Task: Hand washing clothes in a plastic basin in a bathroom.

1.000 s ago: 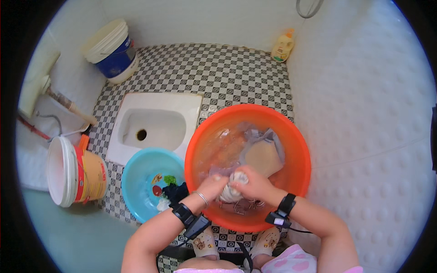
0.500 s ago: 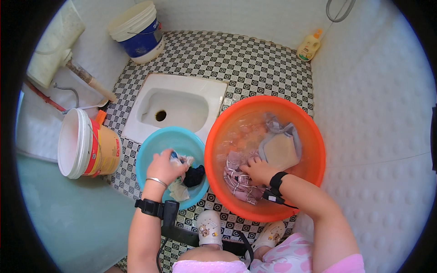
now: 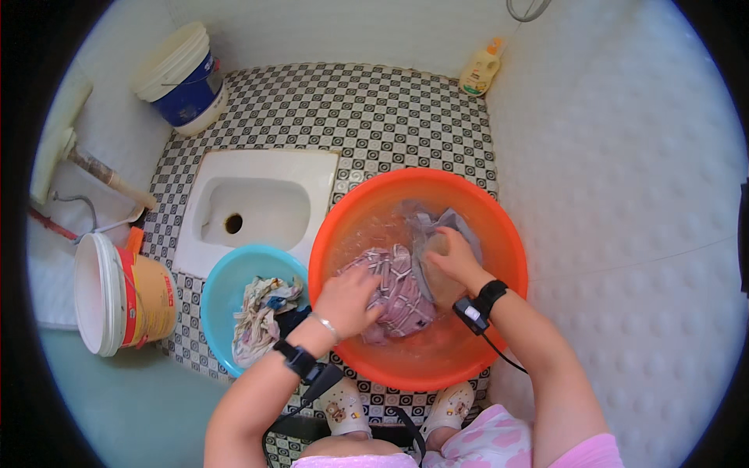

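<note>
Both my hands are over a large orange basin [image 3: 515, 269] with water and wet laundry in it. My left hand [image 3: 349, 303] lies on the left edge of a pink plaid garment [image 3: 402, 300], its fingers stretched out. Farther right, my right hand [image 3: 459, 261] rests at a grey garment with a beige panel [image 3: 443, 287], thumb and fingers apart. Part of that garment is under the hand. A smaller turquoise basin [image 3: 214, 312] stands at the left with a crumpled whitish patterned cloth [image 3: 261, 316] and a dark cloth [image 3: 292, 320] inside.
A white squat toilet [image 3: 324, 175] is set in the checkered floor beyond the basins. A yellow-and-red bucket [image 3: 152, 304] and a blue-and-white bucket [image 3: 187, 97] stand at the left. A yellowish pump bottle [image 3: 479, 72] stands by the far wall.
My left hand has left the cloth in the turquoise basin and moved right to the pink plaid garment. My right hand has shifted from that garment to the grey one. The view has shifted.
</note>
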`<state>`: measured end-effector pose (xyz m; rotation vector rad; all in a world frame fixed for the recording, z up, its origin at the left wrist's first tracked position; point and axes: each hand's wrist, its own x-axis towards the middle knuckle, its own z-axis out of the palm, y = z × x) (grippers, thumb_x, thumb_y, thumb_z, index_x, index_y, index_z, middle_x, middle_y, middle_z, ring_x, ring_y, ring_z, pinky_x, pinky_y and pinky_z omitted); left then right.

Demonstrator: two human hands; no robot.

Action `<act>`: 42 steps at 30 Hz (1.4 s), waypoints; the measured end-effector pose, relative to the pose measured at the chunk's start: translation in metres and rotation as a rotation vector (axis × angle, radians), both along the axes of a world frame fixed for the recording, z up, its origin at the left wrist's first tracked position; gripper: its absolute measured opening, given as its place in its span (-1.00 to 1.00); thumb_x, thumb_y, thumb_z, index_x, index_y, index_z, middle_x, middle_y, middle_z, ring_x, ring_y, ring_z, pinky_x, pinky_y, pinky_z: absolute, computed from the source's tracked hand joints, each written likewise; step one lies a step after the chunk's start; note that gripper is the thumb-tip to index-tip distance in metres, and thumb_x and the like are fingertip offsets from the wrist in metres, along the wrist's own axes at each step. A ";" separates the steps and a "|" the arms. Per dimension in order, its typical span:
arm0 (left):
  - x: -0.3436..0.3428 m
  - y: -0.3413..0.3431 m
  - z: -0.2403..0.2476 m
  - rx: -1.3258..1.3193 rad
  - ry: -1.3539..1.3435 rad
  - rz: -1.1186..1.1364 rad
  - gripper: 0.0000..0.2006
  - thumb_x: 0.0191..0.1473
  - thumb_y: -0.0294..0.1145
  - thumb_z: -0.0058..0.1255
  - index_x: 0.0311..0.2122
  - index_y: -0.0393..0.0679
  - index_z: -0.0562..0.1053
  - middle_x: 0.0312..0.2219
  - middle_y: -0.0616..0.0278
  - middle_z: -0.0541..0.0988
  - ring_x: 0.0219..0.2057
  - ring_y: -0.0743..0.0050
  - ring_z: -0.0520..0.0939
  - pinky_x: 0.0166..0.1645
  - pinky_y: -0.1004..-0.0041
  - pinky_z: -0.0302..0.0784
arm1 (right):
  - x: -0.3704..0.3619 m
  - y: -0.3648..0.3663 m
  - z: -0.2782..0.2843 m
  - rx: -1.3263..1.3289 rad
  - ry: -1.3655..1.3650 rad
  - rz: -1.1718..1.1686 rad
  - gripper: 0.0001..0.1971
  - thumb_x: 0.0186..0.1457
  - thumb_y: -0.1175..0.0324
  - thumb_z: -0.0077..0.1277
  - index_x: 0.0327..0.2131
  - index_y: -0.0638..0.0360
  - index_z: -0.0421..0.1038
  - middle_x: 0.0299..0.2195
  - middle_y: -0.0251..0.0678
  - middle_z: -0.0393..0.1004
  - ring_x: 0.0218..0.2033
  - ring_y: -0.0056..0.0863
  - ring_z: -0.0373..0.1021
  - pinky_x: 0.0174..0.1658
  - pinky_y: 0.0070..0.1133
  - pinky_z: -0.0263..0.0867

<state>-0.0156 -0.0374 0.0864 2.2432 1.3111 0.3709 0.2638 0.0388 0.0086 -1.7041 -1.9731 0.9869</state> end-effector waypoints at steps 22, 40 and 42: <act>0.061 0.020 -0.053 -0.740 0.726 -0.504 -0.49 -0.02 -0.07 -0.09 0.06 -0.01 0.32 -0.07 0.06 0.46 -0.06 0.04 0.48 0.01 0.05 0.33 | 0.000 -0.085 -0.010 -0.015 -0.646 0.413 -0.17 -0.42 0.22 0.26 0.06 0.06 0.18 0.02 -0.07 0.14 0.11 0.03 0.02 0.03 -0.12 0.12; 0.101 0.079 -0.126 -1.193 -1.631 0.662 -0.39 0.16 0.03 -0.20 0.22 0.16 -0.11 0.05 0.13 0.23 0.02 0.18 0.35 -0.01 0.16 0.41 | -0.076 -0.017 0.054 -0.056 0.578 -0.217 -0.65 0.09 0.31 -0.08 -0.08 0.28 0.27 -0.24 -0.19 0.44 -0.22 -0.46 0.36 -0.14 -0.54 0.28; 0.114 0.076 -0.098 -1.267 -1.636 0.701 -0.50 0.19 -0.07 -0.20 0.16 0.03 0.05 -0.05 0.13 0.35 -0.04 0.23 0.42 -0.03 0.30 0.43 | -0.069 -0.019 0.051 0.000 0.516 -0.239 -0.68 0.10 0.27 -0.04 -0.13 0.28 0.31 -0.27 -0.25 0.45 -0.24 -0.54 0.34 -0.16 -0.58 0.28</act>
